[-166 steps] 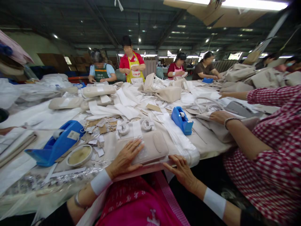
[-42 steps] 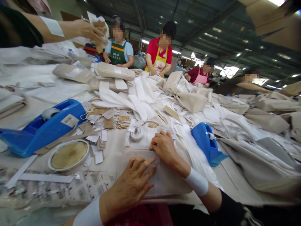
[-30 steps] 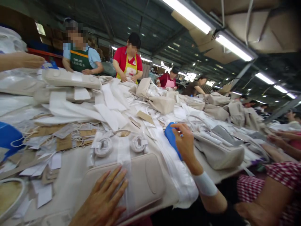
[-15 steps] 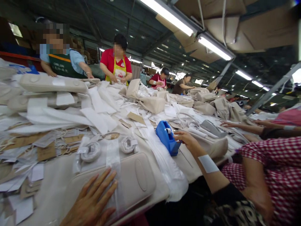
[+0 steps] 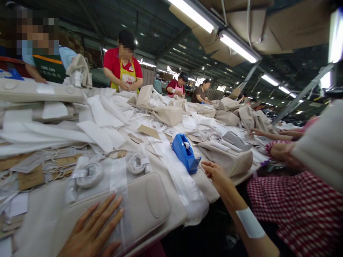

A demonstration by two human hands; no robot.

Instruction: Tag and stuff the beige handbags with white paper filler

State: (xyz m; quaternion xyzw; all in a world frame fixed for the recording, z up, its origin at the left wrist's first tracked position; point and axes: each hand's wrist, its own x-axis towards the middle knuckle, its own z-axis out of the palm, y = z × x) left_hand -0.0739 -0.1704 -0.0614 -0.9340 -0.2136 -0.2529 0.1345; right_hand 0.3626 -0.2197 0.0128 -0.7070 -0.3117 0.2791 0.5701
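Factory table (image 5: 203, 189): left hand (image 5: 89, 228) lies spread on a light, stiff padded panel (image 5: 150, 203); right hand (image 5: 215, 173), half-curled, sits just beside the tape dispenser (image 5: 183, 153).

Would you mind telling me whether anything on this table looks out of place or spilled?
Loose kraft-paper tags and white slips lie scattered at the near left, beside the padded beige panel under the left hand; they look odd because they are strewn rather than stacked.

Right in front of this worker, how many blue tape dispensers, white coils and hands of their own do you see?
Blue tape dispenser: 1
White coils: 2
Hands, left and right: 2
Total: 5
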